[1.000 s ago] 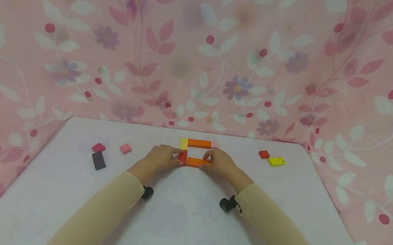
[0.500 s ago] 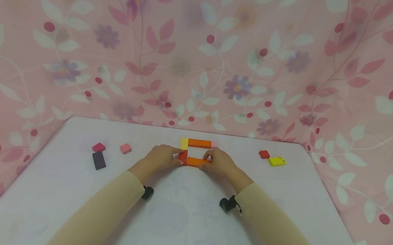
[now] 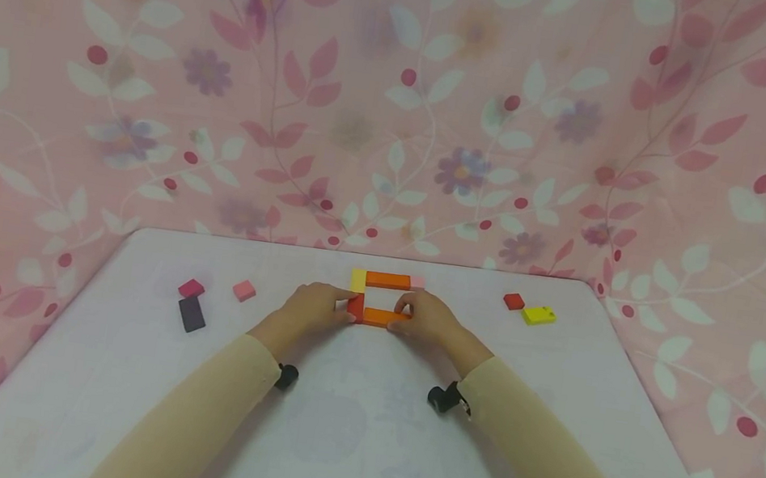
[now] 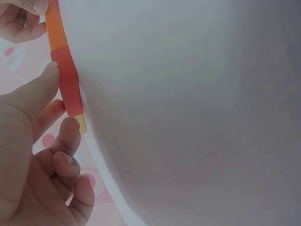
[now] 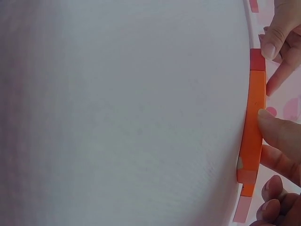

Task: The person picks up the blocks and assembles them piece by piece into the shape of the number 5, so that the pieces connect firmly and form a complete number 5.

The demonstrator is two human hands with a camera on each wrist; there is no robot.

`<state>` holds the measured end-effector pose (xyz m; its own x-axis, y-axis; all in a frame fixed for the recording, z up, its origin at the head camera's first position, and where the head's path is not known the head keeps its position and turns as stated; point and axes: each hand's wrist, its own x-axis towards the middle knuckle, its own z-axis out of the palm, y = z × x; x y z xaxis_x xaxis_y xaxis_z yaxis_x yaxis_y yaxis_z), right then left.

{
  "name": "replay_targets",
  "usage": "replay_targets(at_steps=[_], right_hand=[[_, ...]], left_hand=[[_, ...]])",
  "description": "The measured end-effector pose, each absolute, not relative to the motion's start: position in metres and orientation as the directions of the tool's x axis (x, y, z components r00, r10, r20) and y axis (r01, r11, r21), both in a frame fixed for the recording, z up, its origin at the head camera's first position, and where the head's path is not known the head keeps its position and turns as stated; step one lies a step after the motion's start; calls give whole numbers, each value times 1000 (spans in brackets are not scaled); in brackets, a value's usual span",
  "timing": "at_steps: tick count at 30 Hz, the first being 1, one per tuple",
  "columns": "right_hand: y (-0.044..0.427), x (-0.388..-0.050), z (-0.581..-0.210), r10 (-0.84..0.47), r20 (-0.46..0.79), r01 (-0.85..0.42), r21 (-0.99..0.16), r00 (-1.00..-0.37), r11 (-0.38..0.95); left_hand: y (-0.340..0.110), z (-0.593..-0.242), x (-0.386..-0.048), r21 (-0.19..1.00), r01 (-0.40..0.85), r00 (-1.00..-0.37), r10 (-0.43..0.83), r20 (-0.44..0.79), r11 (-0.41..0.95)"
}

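Note:
My left hand (image 3: 310, 309) pinches a red block (image 3: 355, 308) between thumb and fingers at the table's far middle. An orange block (image 3: 379, 318) lies end-on against its right side, its right end pinched by my right hand (image 3: 436, 320). Behind the red block sits a yellow block (image 3: 358, 280), followed to the right by a second orange block (image 3: 388, 280) and a pale pink block (image 3: 417, 283). The left wrist view shows the thumb on the red block (image 4: 69, 84). In the right wrist view, thumb and finger hold the near orange block (image 5: 254, 117).
To the left lie a dark grey block (image 3: 192, 314), a crimson block (image 3: 191, 289) and a pink block (image 3: 244, 290). Rightward are a red piece (image 3: 514, 301) and a bright yellow piece (image 3: 539, 316). A floral curtain (image 3: 401, 111) rises behind the white table (image 3: 339, 445).

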<state>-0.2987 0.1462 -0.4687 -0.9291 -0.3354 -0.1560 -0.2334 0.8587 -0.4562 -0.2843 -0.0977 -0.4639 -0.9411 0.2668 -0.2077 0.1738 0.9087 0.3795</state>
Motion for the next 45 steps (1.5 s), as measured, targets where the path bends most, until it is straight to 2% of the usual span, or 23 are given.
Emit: replay_targets(at_steps=[7,19,45], right_hand=[[147,-299,-468,-325,-171,-215,-463,-930,860],[164,-293,-462,-271,-193,-119,-564,-943,817],[169,-290,-464,-298,-191,-153,-540,-935,828]], left_hand=[[-98,-462,-284,376,172,-941,265,-213,910],[-98,-461,-283,369,192,-939,279,-200,909],[-98,-463,-283,362,182,-943,267,-200,914]])
